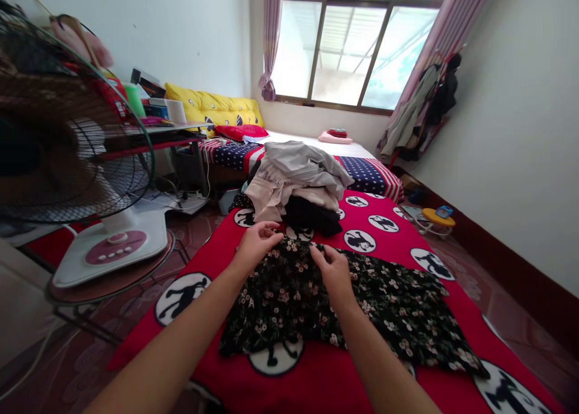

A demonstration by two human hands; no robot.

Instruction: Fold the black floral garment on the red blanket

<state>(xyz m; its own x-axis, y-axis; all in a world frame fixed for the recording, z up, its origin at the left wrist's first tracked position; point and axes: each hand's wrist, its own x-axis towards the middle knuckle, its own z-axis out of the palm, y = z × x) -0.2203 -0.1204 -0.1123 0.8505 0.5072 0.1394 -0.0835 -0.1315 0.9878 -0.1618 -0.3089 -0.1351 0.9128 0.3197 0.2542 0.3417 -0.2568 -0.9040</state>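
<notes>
At the far left of the frame an electric fan (pixel 67 130) is standing on a round stand, its wire cage filling the upper left and its white base with pink buttons sitting lower down. Just right of it, a cluttered shelf (pixel 154 127) is running toward a yellow cushion (pixel 217 107) that is leaning against the back wall. In the lower middle, the left hand (pixel 257 240) is reaching forward with its fingers curled down, pinching the top edge of a black floral garment (pixel 344 305). That garment is lying spread flat on the red bedspread (pixel 316 378), which is printed with round black-and-white figures and is covering the near end of the bed; the cloth is stretching from the centre of the frame out toward the lower right. Directly above the hands, a pile of clothes (pixel 296 184) in grey, beige and black is sitting heaped on the bed, close behind the floral fabric. The right hand (pixel 333 269) is lying beside the left one, its fingers bent and gripping the same upper edge of the garment. Farther right and up, a window (pixel 357 46) with pink curtains is letting in light, and dark coats (pixel 429 106) are hanging in the upper right corner.
</notes>
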